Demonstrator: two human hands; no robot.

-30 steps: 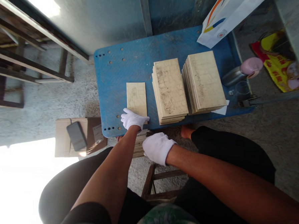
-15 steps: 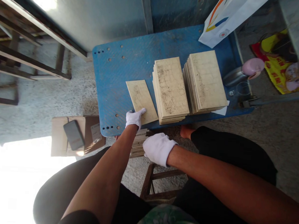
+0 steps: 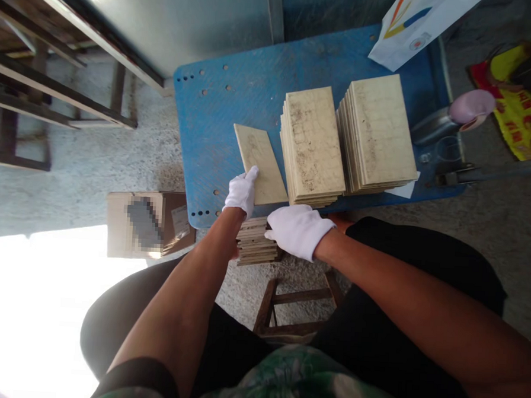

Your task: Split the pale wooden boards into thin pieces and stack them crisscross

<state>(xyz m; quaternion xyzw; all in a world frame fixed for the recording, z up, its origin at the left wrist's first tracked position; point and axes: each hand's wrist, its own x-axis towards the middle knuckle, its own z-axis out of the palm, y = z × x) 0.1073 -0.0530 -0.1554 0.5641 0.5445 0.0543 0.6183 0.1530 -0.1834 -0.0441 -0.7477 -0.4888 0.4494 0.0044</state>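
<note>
1. The left hand [image 3: 242,193], in a white cotton glove, is being held narrow, with its fingers laid on the near edge of a single cream tile [image 3: 258,166]. Whether the tile is being gripped or only pressed cannot be told.
2. That tile is being kept askew on a blue perforated desk [image 3: 207,130], with one corner just beside a tall stack of dusty cream tiles [image 3: 313,145].
3. A second tall stack of tiles [image 3: 378,133] is being carried on the desk, close beside the first.
4. The right hand [image 3: 298,231], also gloved, is being closed over the end of a small stack of tiles [image 3: 254,241], held just past the desk's near edge. Whatever lies beneath that stack is hidden.
5. A white printed paper bag [image 3: 414,34] is being carried at the desk's far edge.
6. A steel container [image 3: 433,126] and a pink cup [image 3: 473,106] are being kept beyond the desk's right side.
7. A wooden stool [image 3: 295,304] is being shown below the hands, and a cardboard box [image 3: 122,224] is being shown on the floor at the left.
</note>
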